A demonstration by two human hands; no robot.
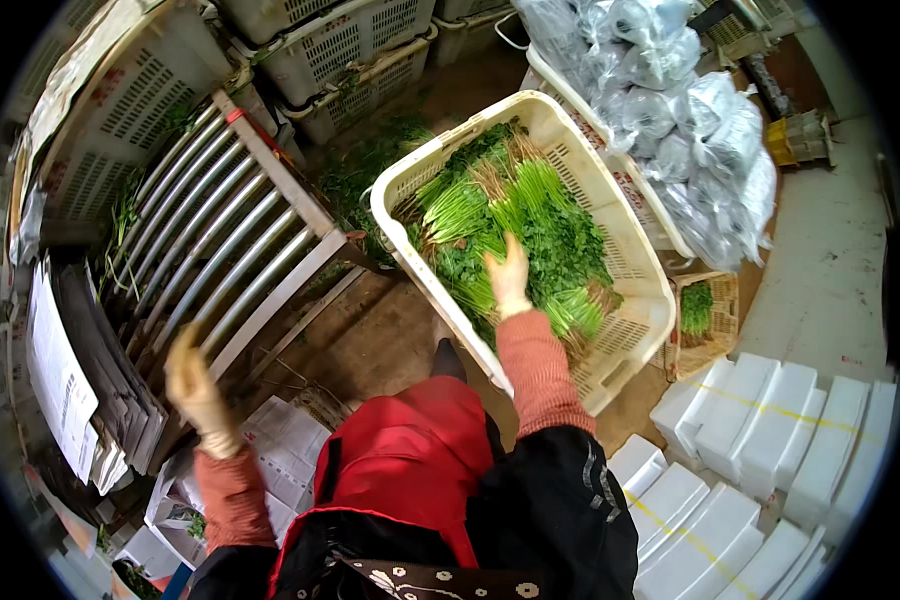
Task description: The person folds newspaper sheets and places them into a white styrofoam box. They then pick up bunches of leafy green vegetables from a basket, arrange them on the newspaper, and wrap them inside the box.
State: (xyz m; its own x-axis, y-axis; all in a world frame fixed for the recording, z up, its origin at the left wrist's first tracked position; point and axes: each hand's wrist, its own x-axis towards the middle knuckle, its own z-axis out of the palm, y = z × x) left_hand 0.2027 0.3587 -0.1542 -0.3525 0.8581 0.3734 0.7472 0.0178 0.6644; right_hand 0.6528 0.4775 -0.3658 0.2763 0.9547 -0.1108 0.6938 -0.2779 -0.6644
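My right hand (508,276), in a pale glove, reaches into a cream plastic crate (630,262) and touches the leafy greens there. Thumb and index finger press against the stems, while the other fingers are hidden, so I cannot tell whether it grips a bunch. Bunches of greens (544,202) with green stems and brown roots lie in several directions inside the crate. On the left, my gloved left hand (193,382) is raised beside the near end of a metal roller conveyor (229,232). It is blurred by motion, and nothing shows in it.
Stacked plastic crates (345,56) stand at the back. Filled clear plastic bags (660,112) pile up behind the crate. White foam boxes (750,420) with yellow straps sit at right. A smaller crate (709,360) holds greens. Flattened cardboard (101,360) leans at left; loose leaves (367,165) litter the floor.
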